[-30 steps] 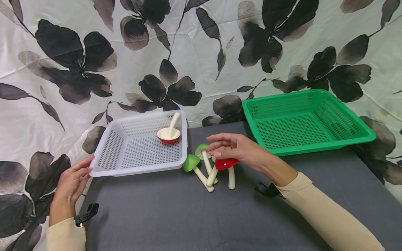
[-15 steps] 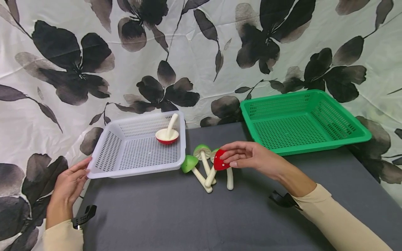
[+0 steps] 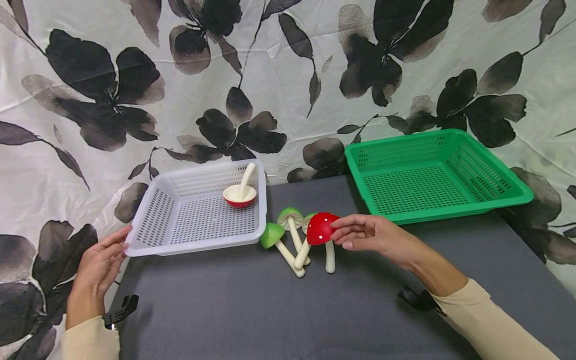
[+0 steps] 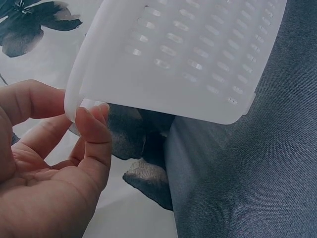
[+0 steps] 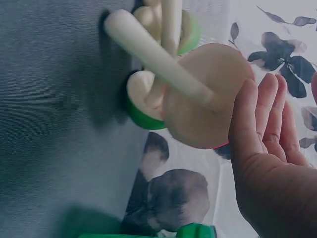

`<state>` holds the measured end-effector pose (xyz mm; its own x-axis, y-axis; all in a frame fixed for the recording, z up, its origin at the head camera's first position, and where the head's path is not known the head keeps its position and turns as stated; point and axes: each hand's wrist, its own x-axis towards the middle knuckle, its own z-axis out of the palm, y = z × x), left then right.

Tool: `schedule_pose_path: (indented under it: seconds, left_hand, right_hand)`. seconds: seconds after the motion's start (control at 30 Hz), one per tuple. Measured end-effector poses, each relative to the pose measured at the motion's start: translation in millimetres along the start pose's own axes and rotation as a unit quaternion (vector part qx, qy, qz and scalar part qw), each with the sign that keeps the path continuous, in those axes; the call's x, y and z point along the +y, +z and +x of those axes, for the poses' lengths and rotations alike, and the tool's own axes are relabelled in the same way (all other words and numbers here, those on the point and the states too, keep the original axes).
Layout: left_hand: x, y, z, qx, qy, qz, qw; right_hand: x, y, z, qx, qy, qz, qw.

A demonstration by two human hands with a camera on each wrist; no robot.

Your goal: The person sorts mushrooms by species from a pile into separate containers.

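In the head view, my left hand [image 3: 96, 275] pinches the near left corner of a white basket [image 3: 198, 247] by its rim, and the left wrist view shows thumb and fingers at that rim. Inside the basket lies a red toy mushroom [image 3: 239, 196], stem up. My right hand [image 3: 382, 240] has its straight fingers at the right side of another red, white-dotted toy mushroom [image 3: 320, 228]; whether they touch it, I cannot tell. That mushroom leans on a pile of green-capped toy mushrooms [image 3: 272, 235]. In the right wrist view its pale underside [image 5: 208, 94] faces the camera.
A green basket [image 3: 445, 207] stands at the back right of the dark grey table [image 3: 252, 310]. Behind both baskets hangs a white cloth [image 3: 279, 75] with dark flowers. The white basket's left end reaches past the table's left edge.
My right hand has drawn to the right and slightly nearer, uncovering the red mushroom's cap, which has turned a little. My left hand stays at the white basket.
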<state>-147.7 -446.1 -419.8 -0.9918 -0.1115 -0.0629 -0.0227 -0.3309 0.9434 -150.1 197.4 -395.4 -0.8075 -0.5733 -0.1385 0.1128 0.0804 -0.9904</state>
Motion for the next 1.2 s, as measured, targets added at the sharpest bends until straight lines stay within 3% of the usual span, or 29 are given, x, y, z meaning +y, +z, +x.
schedule_pose_path:
  seconds: [0.5, 0.77, 1.2]
  left_hand:
    - [-0.5, 0.1, -0.9, -0.004, 0.001, 0.003, 1.0]
    - [-1.0, 0.4, -1.4, -0.005, 0.004, 0.005, 1.0]
    - [0.4, 1.1, -0.4, 0.001, 0.0, 0.011, 0.9999]
  right_hand:
    - [31.5, -7.1, -4.9, 0.02, 0.016, 0.017, 0.9995]
    - [36.3, -8.8, -7.0, 0.03, 0.011, 0.01, 0.9994]
    - [47.0, -7.0, -3.7, 0.032, 0.035, 0.011, 0.9988]
